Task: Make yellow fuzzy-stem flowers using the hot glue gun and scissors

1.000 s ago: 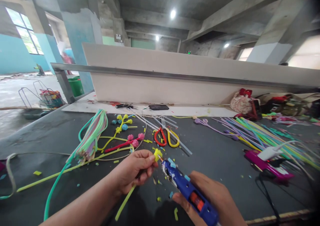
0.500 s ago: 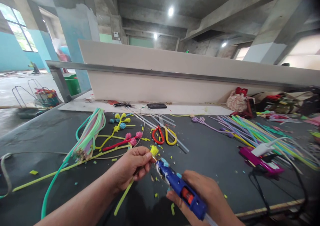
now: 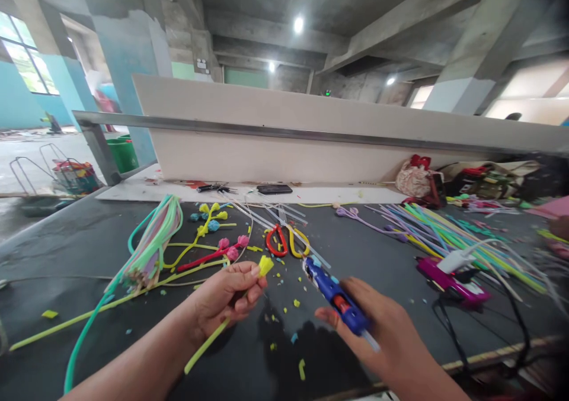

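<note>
My left hand is closed on a yellow pipe-cleaner flower. Its bud pokes up past my thumb and its stem slants down toward me below my palm. In my right hand is a blue hot glue gun, with a clear glue stick out of its back end. The gun's nozzle points up and left, apart from the bud. Just beyond both hands lie scissors with one red and one yellow handle. Pink buds on a red stem and a yellow stem with yellow and blue buds rest farther left.
A bundle of pastel pipe cleaners lies left, and many loose ones spread at right. A magenta power strip with a white plug and black cord sits near the right. Yellow and blue scraps litter the dark table. A phone lies at the back.
The glue gun has drawn back to the right, away from the yellow bud it was touching or nearly touching. My left hand has shifted slightly left with the flower. The view has turned a little.
</note>
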The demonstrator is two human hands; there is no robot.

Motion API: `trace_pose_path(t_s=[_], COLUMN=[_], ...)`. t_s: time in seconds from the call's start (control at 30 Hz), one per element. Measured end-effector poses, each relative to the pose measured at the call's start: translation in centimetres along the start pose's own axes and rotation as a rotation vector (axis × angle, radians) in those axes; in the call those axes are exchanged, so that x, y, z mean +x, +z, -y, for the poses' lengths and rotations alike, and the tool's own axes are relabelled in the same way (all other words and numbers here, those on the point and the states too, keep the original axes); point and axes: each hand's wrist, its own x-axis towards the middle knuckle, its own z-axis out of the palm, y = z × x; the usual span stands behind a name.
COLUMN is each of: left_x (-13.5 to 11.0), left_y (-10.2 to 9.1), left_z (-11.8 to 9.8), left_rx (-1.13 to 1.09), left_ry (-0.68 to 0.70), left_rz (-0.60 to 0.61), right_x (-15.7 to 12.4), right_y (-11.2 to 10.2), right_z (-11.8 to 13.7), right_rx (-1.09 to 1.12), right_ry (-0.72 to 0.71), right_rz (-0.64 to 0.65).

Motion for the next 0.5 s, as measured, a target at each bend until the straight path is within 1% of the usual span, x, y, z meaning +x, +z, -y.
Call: trace_pose_path(t_s=[0.1, 0.17, 0.27, 0.33, 0.37, 0.43, 0.5], left_x=[-0.2, -0.3, -0.3, -0.3, -0.3, -0.5, -0.9], left_y=[-0.1, -0.1, -0.2, -0.3, -0.4, -0.6, -0.8], left_z=[-0.4, -0.7, -1.2, -1.4, -1.6, -1.9, -2.4], left_rx=[-0.013, -0.018, -0.02, -0.012, -0.008, -0.015, -0.052], left_ry=[0.012, 0.026, 0.036, 0.04, 0.044, 0.081, 0.166], left_rz=[-0.024, -0.035, -0.053, -0.065, -0.064, -0.048, -0.018], right_x=[-0.4, -0.9, -1.7, -2.2, -2.4, -2.8, -2.9], right_y=[-0.3, -0.3, 0.3, 0.8, 1.0, 1.0, 0.4], right_z=[-2.6, -4.6, -7.5, -9.0, -9.7, -10.9, -11.6], right_rx=[-0.2, -0.322, -0.423, -0.39, -0.342, -0.222, -0.158], right_ry=[0.147, 0.243, 0.378, 0.439, 0.446, 0.418, 0.397], right_rz=[0.126, 0.146, 0.204, 0.251, 0.275, 0.318, 0.341])
